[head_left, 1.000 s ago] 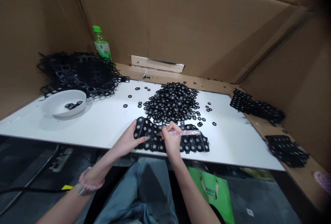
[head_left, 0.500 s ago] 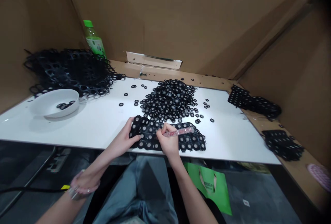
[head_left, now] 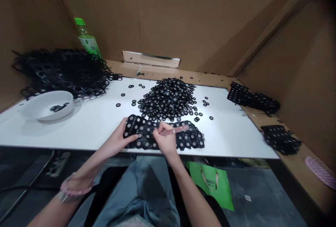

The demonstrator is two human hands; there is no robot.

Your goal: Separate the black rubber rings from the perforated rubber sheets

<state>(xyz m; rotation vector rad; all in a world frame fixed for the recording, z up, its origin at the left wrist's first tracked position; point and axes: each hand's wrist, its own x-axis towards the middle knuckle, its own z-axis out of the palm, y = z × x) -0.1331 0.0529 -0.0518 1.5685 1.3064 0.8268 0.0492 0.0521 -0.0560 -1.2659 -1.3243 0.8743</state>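
While the left hand (head_left: 118, 139) presses open fingers (head_left: 133, 136) on the black perforated washer sheet (head_left: 187, 139) at 6 o'clock, the right hand (head_left: 164, 139) pinches a pink translucent pick (head_left: 178, 129), which could slip and scatter the loose black washers (head_left: 166, 99) at 12 o'clock.

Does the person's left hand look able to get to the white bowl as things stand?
Probably yes. The left hand rests on the black perforated sheet, and the white bowl sits further left on the same white board, with no object showing between them. The hand would only need to lift off the sheet.
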